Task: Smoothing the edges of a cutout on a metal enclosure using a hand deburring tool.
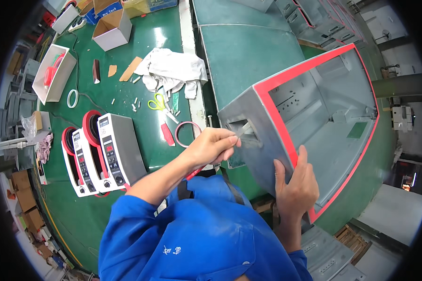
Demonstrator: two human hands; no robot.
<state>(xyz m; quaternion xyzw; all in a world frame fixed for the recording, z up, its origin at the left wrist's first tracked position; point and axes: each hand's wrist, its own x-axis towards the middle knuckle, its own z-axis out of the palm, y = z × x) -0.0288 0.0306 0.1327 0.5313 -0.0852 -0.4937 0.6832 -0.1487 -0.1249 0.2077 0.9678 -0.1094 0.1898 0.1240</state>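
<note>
Fingers of the left hand [214, 146] are pinched shut on a thin pale strip [244, 129], pressing it at a rectangular cutout in the side of the grey sheet-metal housing [328, 140]; a red-handled tool [193, 173] pokes out below that palm. Right hand [295, 187] lies at five o'clock from it, fingers spread flat and open against the housing's near wall, thumb up along the red-taped rim [276, 117] (the red band runs round the whole open face).

Biggest thing here is the green bench [126, 75], with the housing tilted on it at three o'clock from the left hand. At nine o'clock stand two white tape dispensers [103, 152] with red rolls. At twelve o'clock lies a crumpled white cloth [171, 70], yellow-handled scissors [159, 103] just below it. Near the left hand, at eleven o'clock, a thin red tape ring [188, 134] lies flat. Far off at ten o'clock sit a white tray [56, 75] and an open white carton [111, 30].
</note>
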